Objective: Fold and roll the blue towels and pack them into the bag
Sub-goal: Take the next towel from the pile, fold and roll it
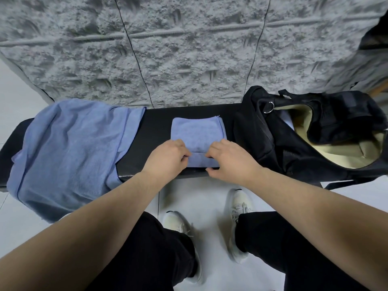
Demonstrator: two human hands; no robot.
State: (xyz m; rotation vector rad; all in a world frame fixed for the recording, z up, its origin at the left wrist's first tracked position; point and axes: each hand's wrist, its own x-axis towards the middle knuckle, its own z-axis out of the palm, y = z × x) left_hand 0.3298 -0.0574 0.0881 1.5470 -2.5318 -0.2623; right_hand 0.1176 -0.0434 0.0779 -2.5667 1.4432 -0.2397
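Observation:
A small folded blue towel (196, 133) lies on the black bench (159, 122), its near edge turned over into a short roll. My left hand (168, 156) pinches the left end of that roll. My right hand (228, 158) grips the right end, fingers curled over it and thumb at the bench's front edge. To the right lies the black bag (294, 143), open, with a cream lining (344, 154); a bit of blue cloth shows inside near its mouth. Several loose blue towels (69, 152) lie heaped on the bench's left end and hang over its front.
A grey textured wall (189, 49) rises directly behind the bench. My legs in black trousers and white shoes (239, 217) stand on the pale tiled floor just in front of it. A metal ring (269, 107) hangs at the bag's top.

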